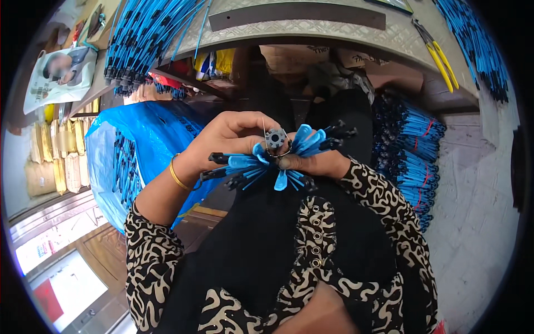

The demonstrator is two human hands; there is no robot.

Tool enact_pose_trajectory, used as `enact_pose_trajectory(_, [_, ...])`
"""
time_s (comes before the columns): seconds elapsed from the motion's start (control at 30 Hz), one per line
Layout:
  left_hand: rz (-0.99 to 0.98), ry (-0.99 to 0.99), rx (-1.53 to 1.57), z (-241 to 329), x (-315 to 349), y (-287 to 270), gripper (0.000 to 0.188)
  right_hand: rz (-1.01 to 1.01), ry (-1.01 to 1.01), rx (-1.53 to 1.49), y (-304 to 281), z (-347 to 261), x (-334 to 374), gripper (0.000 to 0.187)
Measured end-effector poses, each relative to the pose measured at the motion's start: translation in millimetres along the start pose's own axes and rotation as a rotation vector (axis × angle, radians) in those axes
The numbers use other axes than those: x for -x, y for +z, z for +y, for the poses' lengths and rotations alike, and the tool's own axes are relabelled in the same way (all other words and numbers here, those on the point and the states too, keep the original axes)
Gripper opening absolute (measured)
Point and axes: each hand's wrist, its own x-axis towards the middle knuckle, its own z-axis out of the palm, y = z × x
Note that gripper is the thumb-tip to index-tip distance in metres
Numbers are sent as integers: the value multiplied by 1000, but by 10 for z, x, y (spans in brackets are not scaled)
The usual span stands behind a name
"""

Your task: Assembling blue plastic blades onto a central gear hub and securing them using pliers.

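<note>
Both my hands meet over my lap around a small grey notched hub with a dark hole in its middle. My left hand is closed, thumb and fingers pinching a thin wire at the hub's side. The wire curves below the hub. My right hand is closed too, its thumb pressed under the hub on a fan of blue ribs with black ends, which look like umbrella ribs. These ribs spread out to both sides and downward. The fingers hide where the ribs meet the hub.
A bench crosses the far side, bearing yellow-handled pliers, a dark metal bar and loose blue ribs. A blue plastic bag with ribs stands at left. Tied rib bundles are stacked on the right.
</note>
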Motion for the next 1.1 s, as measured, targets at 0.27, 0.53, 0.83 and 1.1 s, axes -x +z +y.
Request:
enact_pose_trajectory(0.27, [-74, 19, -7, -59, 54, -89, 16, -38, -3, 49, 53, 71, -5, 31])
enact_pose_trajectory(0.53, [-122, 10, -22, -87, 4, -117, 18, 15, -112, 262, 23, -10, -33, 33])
enact_pose_trajectory(0.83, [-148, -55, 52, 3, 43, -181, 24, 84, -110, 52, 73, -28, -26, 30])
enact_pose_trajectory(1.1, [-245, 30, -476, 382, -32, -97, 33, 83, -121, 110, 26, 9, -3, 33])
